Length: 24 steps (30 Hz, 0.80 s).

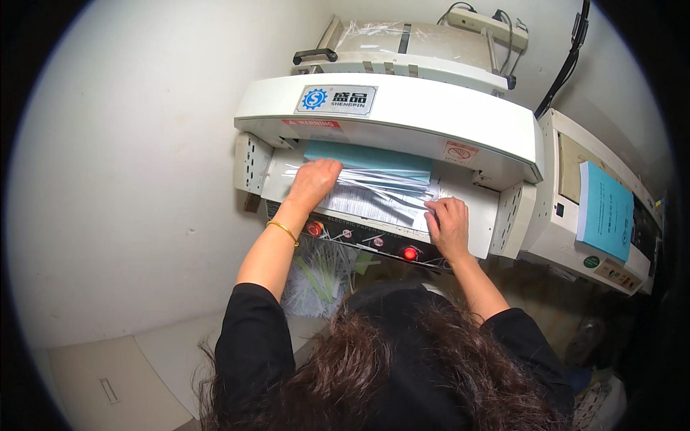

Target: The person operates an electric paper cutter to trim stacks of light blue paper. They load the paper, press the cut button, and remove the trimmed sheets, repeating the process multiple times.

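Note:
A bundle of thin white paper strips [381,179] lies across the bed of a white electric paper cutter [287,108]. My left hand [315,181] is closed on the left end of the strips. At their right end, my right hand [449,224] has its fingers curled in, with the fingertips on the strip ends; its grip is partly hidden. Behind the strips a light blue sheet or cover [366,155] lies partly under the cutter's front beam. Printed white paper [359,206] shows below the strips, near the bed's front edge.
Buttons, one a lit red button [410,253], line the cutter's front panel. Paper offcuts [316,280] are heaped below it. On the right, a blue-covered book [606,212] rests on another white machine [560,241]. A wall [144,144] stands close on the left.

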Tool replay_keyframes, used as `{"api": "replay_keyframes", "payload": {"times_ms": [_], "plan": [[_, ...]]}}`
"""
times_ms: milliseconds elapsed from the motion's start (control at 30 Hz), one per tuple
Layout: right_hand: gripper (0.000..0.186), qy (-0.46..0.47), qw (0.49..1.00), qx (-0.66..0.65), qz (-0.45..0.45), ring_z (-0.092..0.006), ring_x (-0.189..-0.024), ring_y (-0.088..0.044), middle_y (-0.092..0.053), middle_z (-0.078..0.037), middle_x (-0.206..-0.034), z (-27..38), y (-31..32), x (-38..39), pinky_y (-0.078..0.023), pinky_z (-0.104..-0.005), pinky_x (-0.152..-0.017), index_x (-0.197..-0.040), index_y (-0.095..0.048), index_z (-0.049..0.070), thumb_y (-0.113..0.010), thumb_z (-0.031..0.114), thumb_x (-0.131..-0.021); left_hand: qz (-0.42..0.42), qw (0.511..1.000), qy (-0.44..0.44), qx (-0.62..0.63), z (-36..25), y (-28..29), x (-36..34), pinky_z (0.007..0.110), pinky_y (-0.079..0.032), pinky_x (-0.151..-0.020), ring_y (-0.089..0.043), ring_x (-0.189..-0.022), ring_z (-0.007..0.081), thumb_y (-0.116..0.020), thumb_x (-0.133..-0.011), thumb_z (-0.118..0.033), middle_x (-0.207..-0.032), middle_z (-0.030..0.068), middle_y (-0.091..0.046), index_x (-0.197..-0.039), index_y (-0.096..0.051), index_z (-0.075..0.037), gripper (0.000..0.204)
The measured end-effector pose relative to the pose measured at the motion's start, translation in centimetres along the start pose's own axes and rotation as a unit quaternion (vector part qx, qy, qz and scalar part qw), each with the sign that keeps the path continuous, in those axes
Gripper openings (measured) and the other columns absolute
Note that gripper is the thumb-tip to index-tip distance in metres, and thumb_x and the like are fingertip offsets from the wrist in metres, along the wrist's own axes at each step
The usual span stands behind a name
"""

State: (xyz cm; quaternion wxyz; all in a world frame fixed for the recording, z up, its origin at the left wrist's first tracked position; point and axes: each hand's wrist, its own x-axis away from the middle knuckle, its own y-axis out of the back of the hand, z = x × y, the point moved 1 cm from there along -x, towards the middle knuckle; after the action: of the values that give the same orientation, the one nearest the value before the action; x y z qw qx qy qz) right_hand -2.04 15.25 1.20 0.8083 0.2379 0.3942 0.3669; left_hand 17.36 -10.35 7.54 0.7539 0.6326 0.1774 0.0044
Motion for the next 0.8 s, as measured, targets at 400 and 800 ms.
{"api": "replay_keyframes", "payload": {"times_ms": [400, 800], "plan": [[0.027, 0.024, 0.999, 0.037, -0.008, -0.0287, -0.097, -0.051, -0.056, -0.010, -0.101, 0.3, 0.2, 0.0, -0.040, -0.0408, -0.087, -0.102, -0.064, 0.006, -0.067, 0.006, -0.075, -0.087, 0.992, 0.095, 0.015, 4.4, 7.4, 3.2, 0.040, -0.048, -0.069, -0.059, -0.077, 0.0286, -0.052, -0.082, -0.004, -0.083, 0.0110, -0.056, -0.098, -0.055, -0.005, 0.016], [0.023, 0.075, 0.996, 0.056, -0.002, -0.0311, -0.095, -0.053, -0.058, -0.012, -0.102, 0.0, -1.6, 0.4, -0.040, -0.0415, -0.085, -0.103, -0.064, 0.006, -0.061, 0.005, -0.080, -0.256, 0.683, 0.673, 0.121, 1.1, 11.1, 31.4, 0.038, -0.046, -0.063, -0.060, -0.070, 0.0249, -0.043, -0.093, -0.012, -0.076, 0.0146, -0.058, -0.097, -0.051, -0.001, 0.013]]}}
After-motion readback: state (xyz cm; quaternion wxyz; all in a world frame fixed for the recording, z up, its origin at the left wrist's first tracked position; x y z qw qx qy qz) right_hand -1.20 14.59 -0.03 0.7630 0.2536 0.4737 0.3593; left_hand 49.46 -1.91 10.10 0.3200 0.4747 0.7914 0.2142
